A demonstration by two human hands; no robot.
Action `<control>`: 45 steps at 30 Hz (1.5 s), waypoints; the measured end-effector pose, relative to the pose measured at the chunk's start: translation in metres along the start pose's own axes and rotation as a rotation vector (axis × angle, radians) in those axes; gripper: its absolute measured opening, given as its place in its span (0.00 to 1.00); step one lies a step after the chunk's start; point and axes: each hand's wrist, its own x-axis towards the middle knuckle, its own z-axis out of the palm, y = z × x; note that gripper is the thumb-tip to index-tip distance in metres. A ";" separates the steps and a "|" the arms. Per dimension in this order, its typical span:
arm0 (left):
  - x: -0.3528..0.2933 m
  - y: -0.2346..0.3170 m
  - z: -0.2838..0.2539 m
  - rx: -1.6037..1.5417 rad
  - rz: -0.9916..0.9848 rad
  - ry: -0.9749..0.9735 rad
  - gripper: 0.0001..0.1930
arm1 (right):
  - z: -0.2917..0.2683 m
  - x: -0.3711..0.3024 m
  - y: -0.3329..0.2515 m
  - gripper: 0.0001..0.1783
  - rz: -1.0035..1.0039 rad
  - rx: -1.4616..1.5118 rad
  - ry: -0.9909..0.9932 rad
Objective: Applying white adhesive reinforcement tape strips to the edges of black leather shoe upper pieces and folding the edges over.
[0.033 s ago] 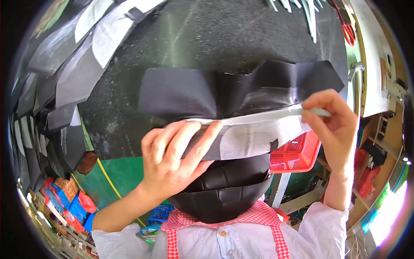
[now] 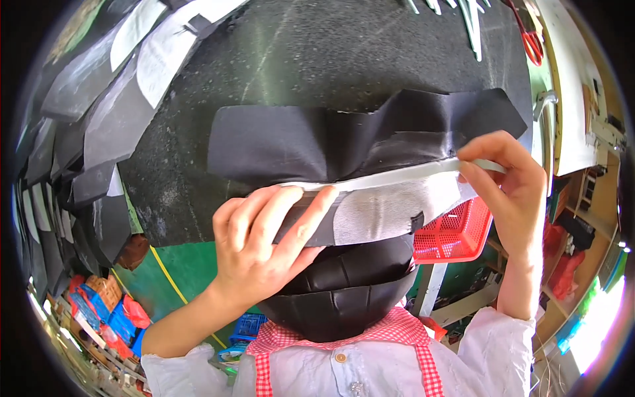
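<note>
Across the near edge of the dark table lies a black leather-like piece (image 2: 264, 142), wavy along its far side, with a grey fabric-like patch (image 2: 374, 215) on its near flap. A narrow white strip (image 2: 397, 177) runs along the fold between the two parts. My left hand (image 2: 261, 231) holds the near flap at its left, its fingertips pressed along the strip. At the right end of the piece, my right hand (image 2: 506, 182) pinches the strip between thumb and forefinger, its loose tail showing beyond the fingers. The underside of the piece is hidden.
Stacked black and grey cut pieces (image 2: 112, 126) cover the table's left side. White strips (image 2: 473, 30) and red-handled scissors (image 2: 531, 46) lie at the far right. A red basket (image 2: 456, 231) sits below the right edge. Black quilted material (image 2: 337, 301) lies against my front.
Both hands and the black piece have shifted slightly left. My right fingers are a little further along the white strip's right end, and less of its tail shows.
</note>
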 end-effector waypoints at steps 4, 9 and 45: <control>0.021 0.005 -0.017 -0.062 -0.008 -0.117 0.32 | -0.010 0.003 0.021 0.07 0.133 -0.071 -0.050; 0.081 0.041 -0.020 -0.354 0.096 -0.164 0.34 | -0.006 0.007 0.009 0.14 0.009 -0.476 -0.046; 0.158 -0.018 -0.005 -0.195 0.424 -0.006 0.09 | -0.017 0.046 0.031 0.15 -0.969 -0.698 -0.068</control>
